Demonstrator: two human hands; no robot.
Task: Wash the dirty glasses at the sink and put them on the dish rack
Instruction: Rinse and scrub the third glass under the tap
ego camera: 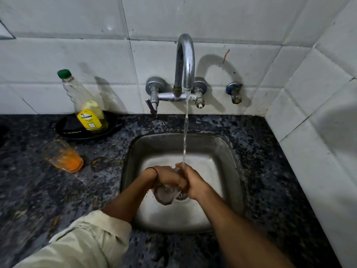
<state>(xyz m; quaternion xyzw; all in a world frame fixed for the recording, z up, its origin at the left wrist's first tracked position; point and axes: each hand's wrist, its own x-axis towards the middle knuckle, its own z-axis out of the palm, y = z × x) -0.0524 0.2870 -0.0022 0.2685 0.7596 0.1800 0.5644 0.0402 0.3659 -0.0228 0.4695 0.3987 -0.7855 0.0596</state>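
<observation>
Rolled cream sleeve on left forearm, bottom left. Both hands over steel sink. Left hand: fingers curled round clear glass, held just above the drain. Right hand: fingers wrapped over the same glass from the other side, overlapping the left fingers. Tap running; stream lands where the hands meet. Second glass, orange residue inside, lies on its side on speckled counter left of sink, near soap bottle standing on black plate
</observation>
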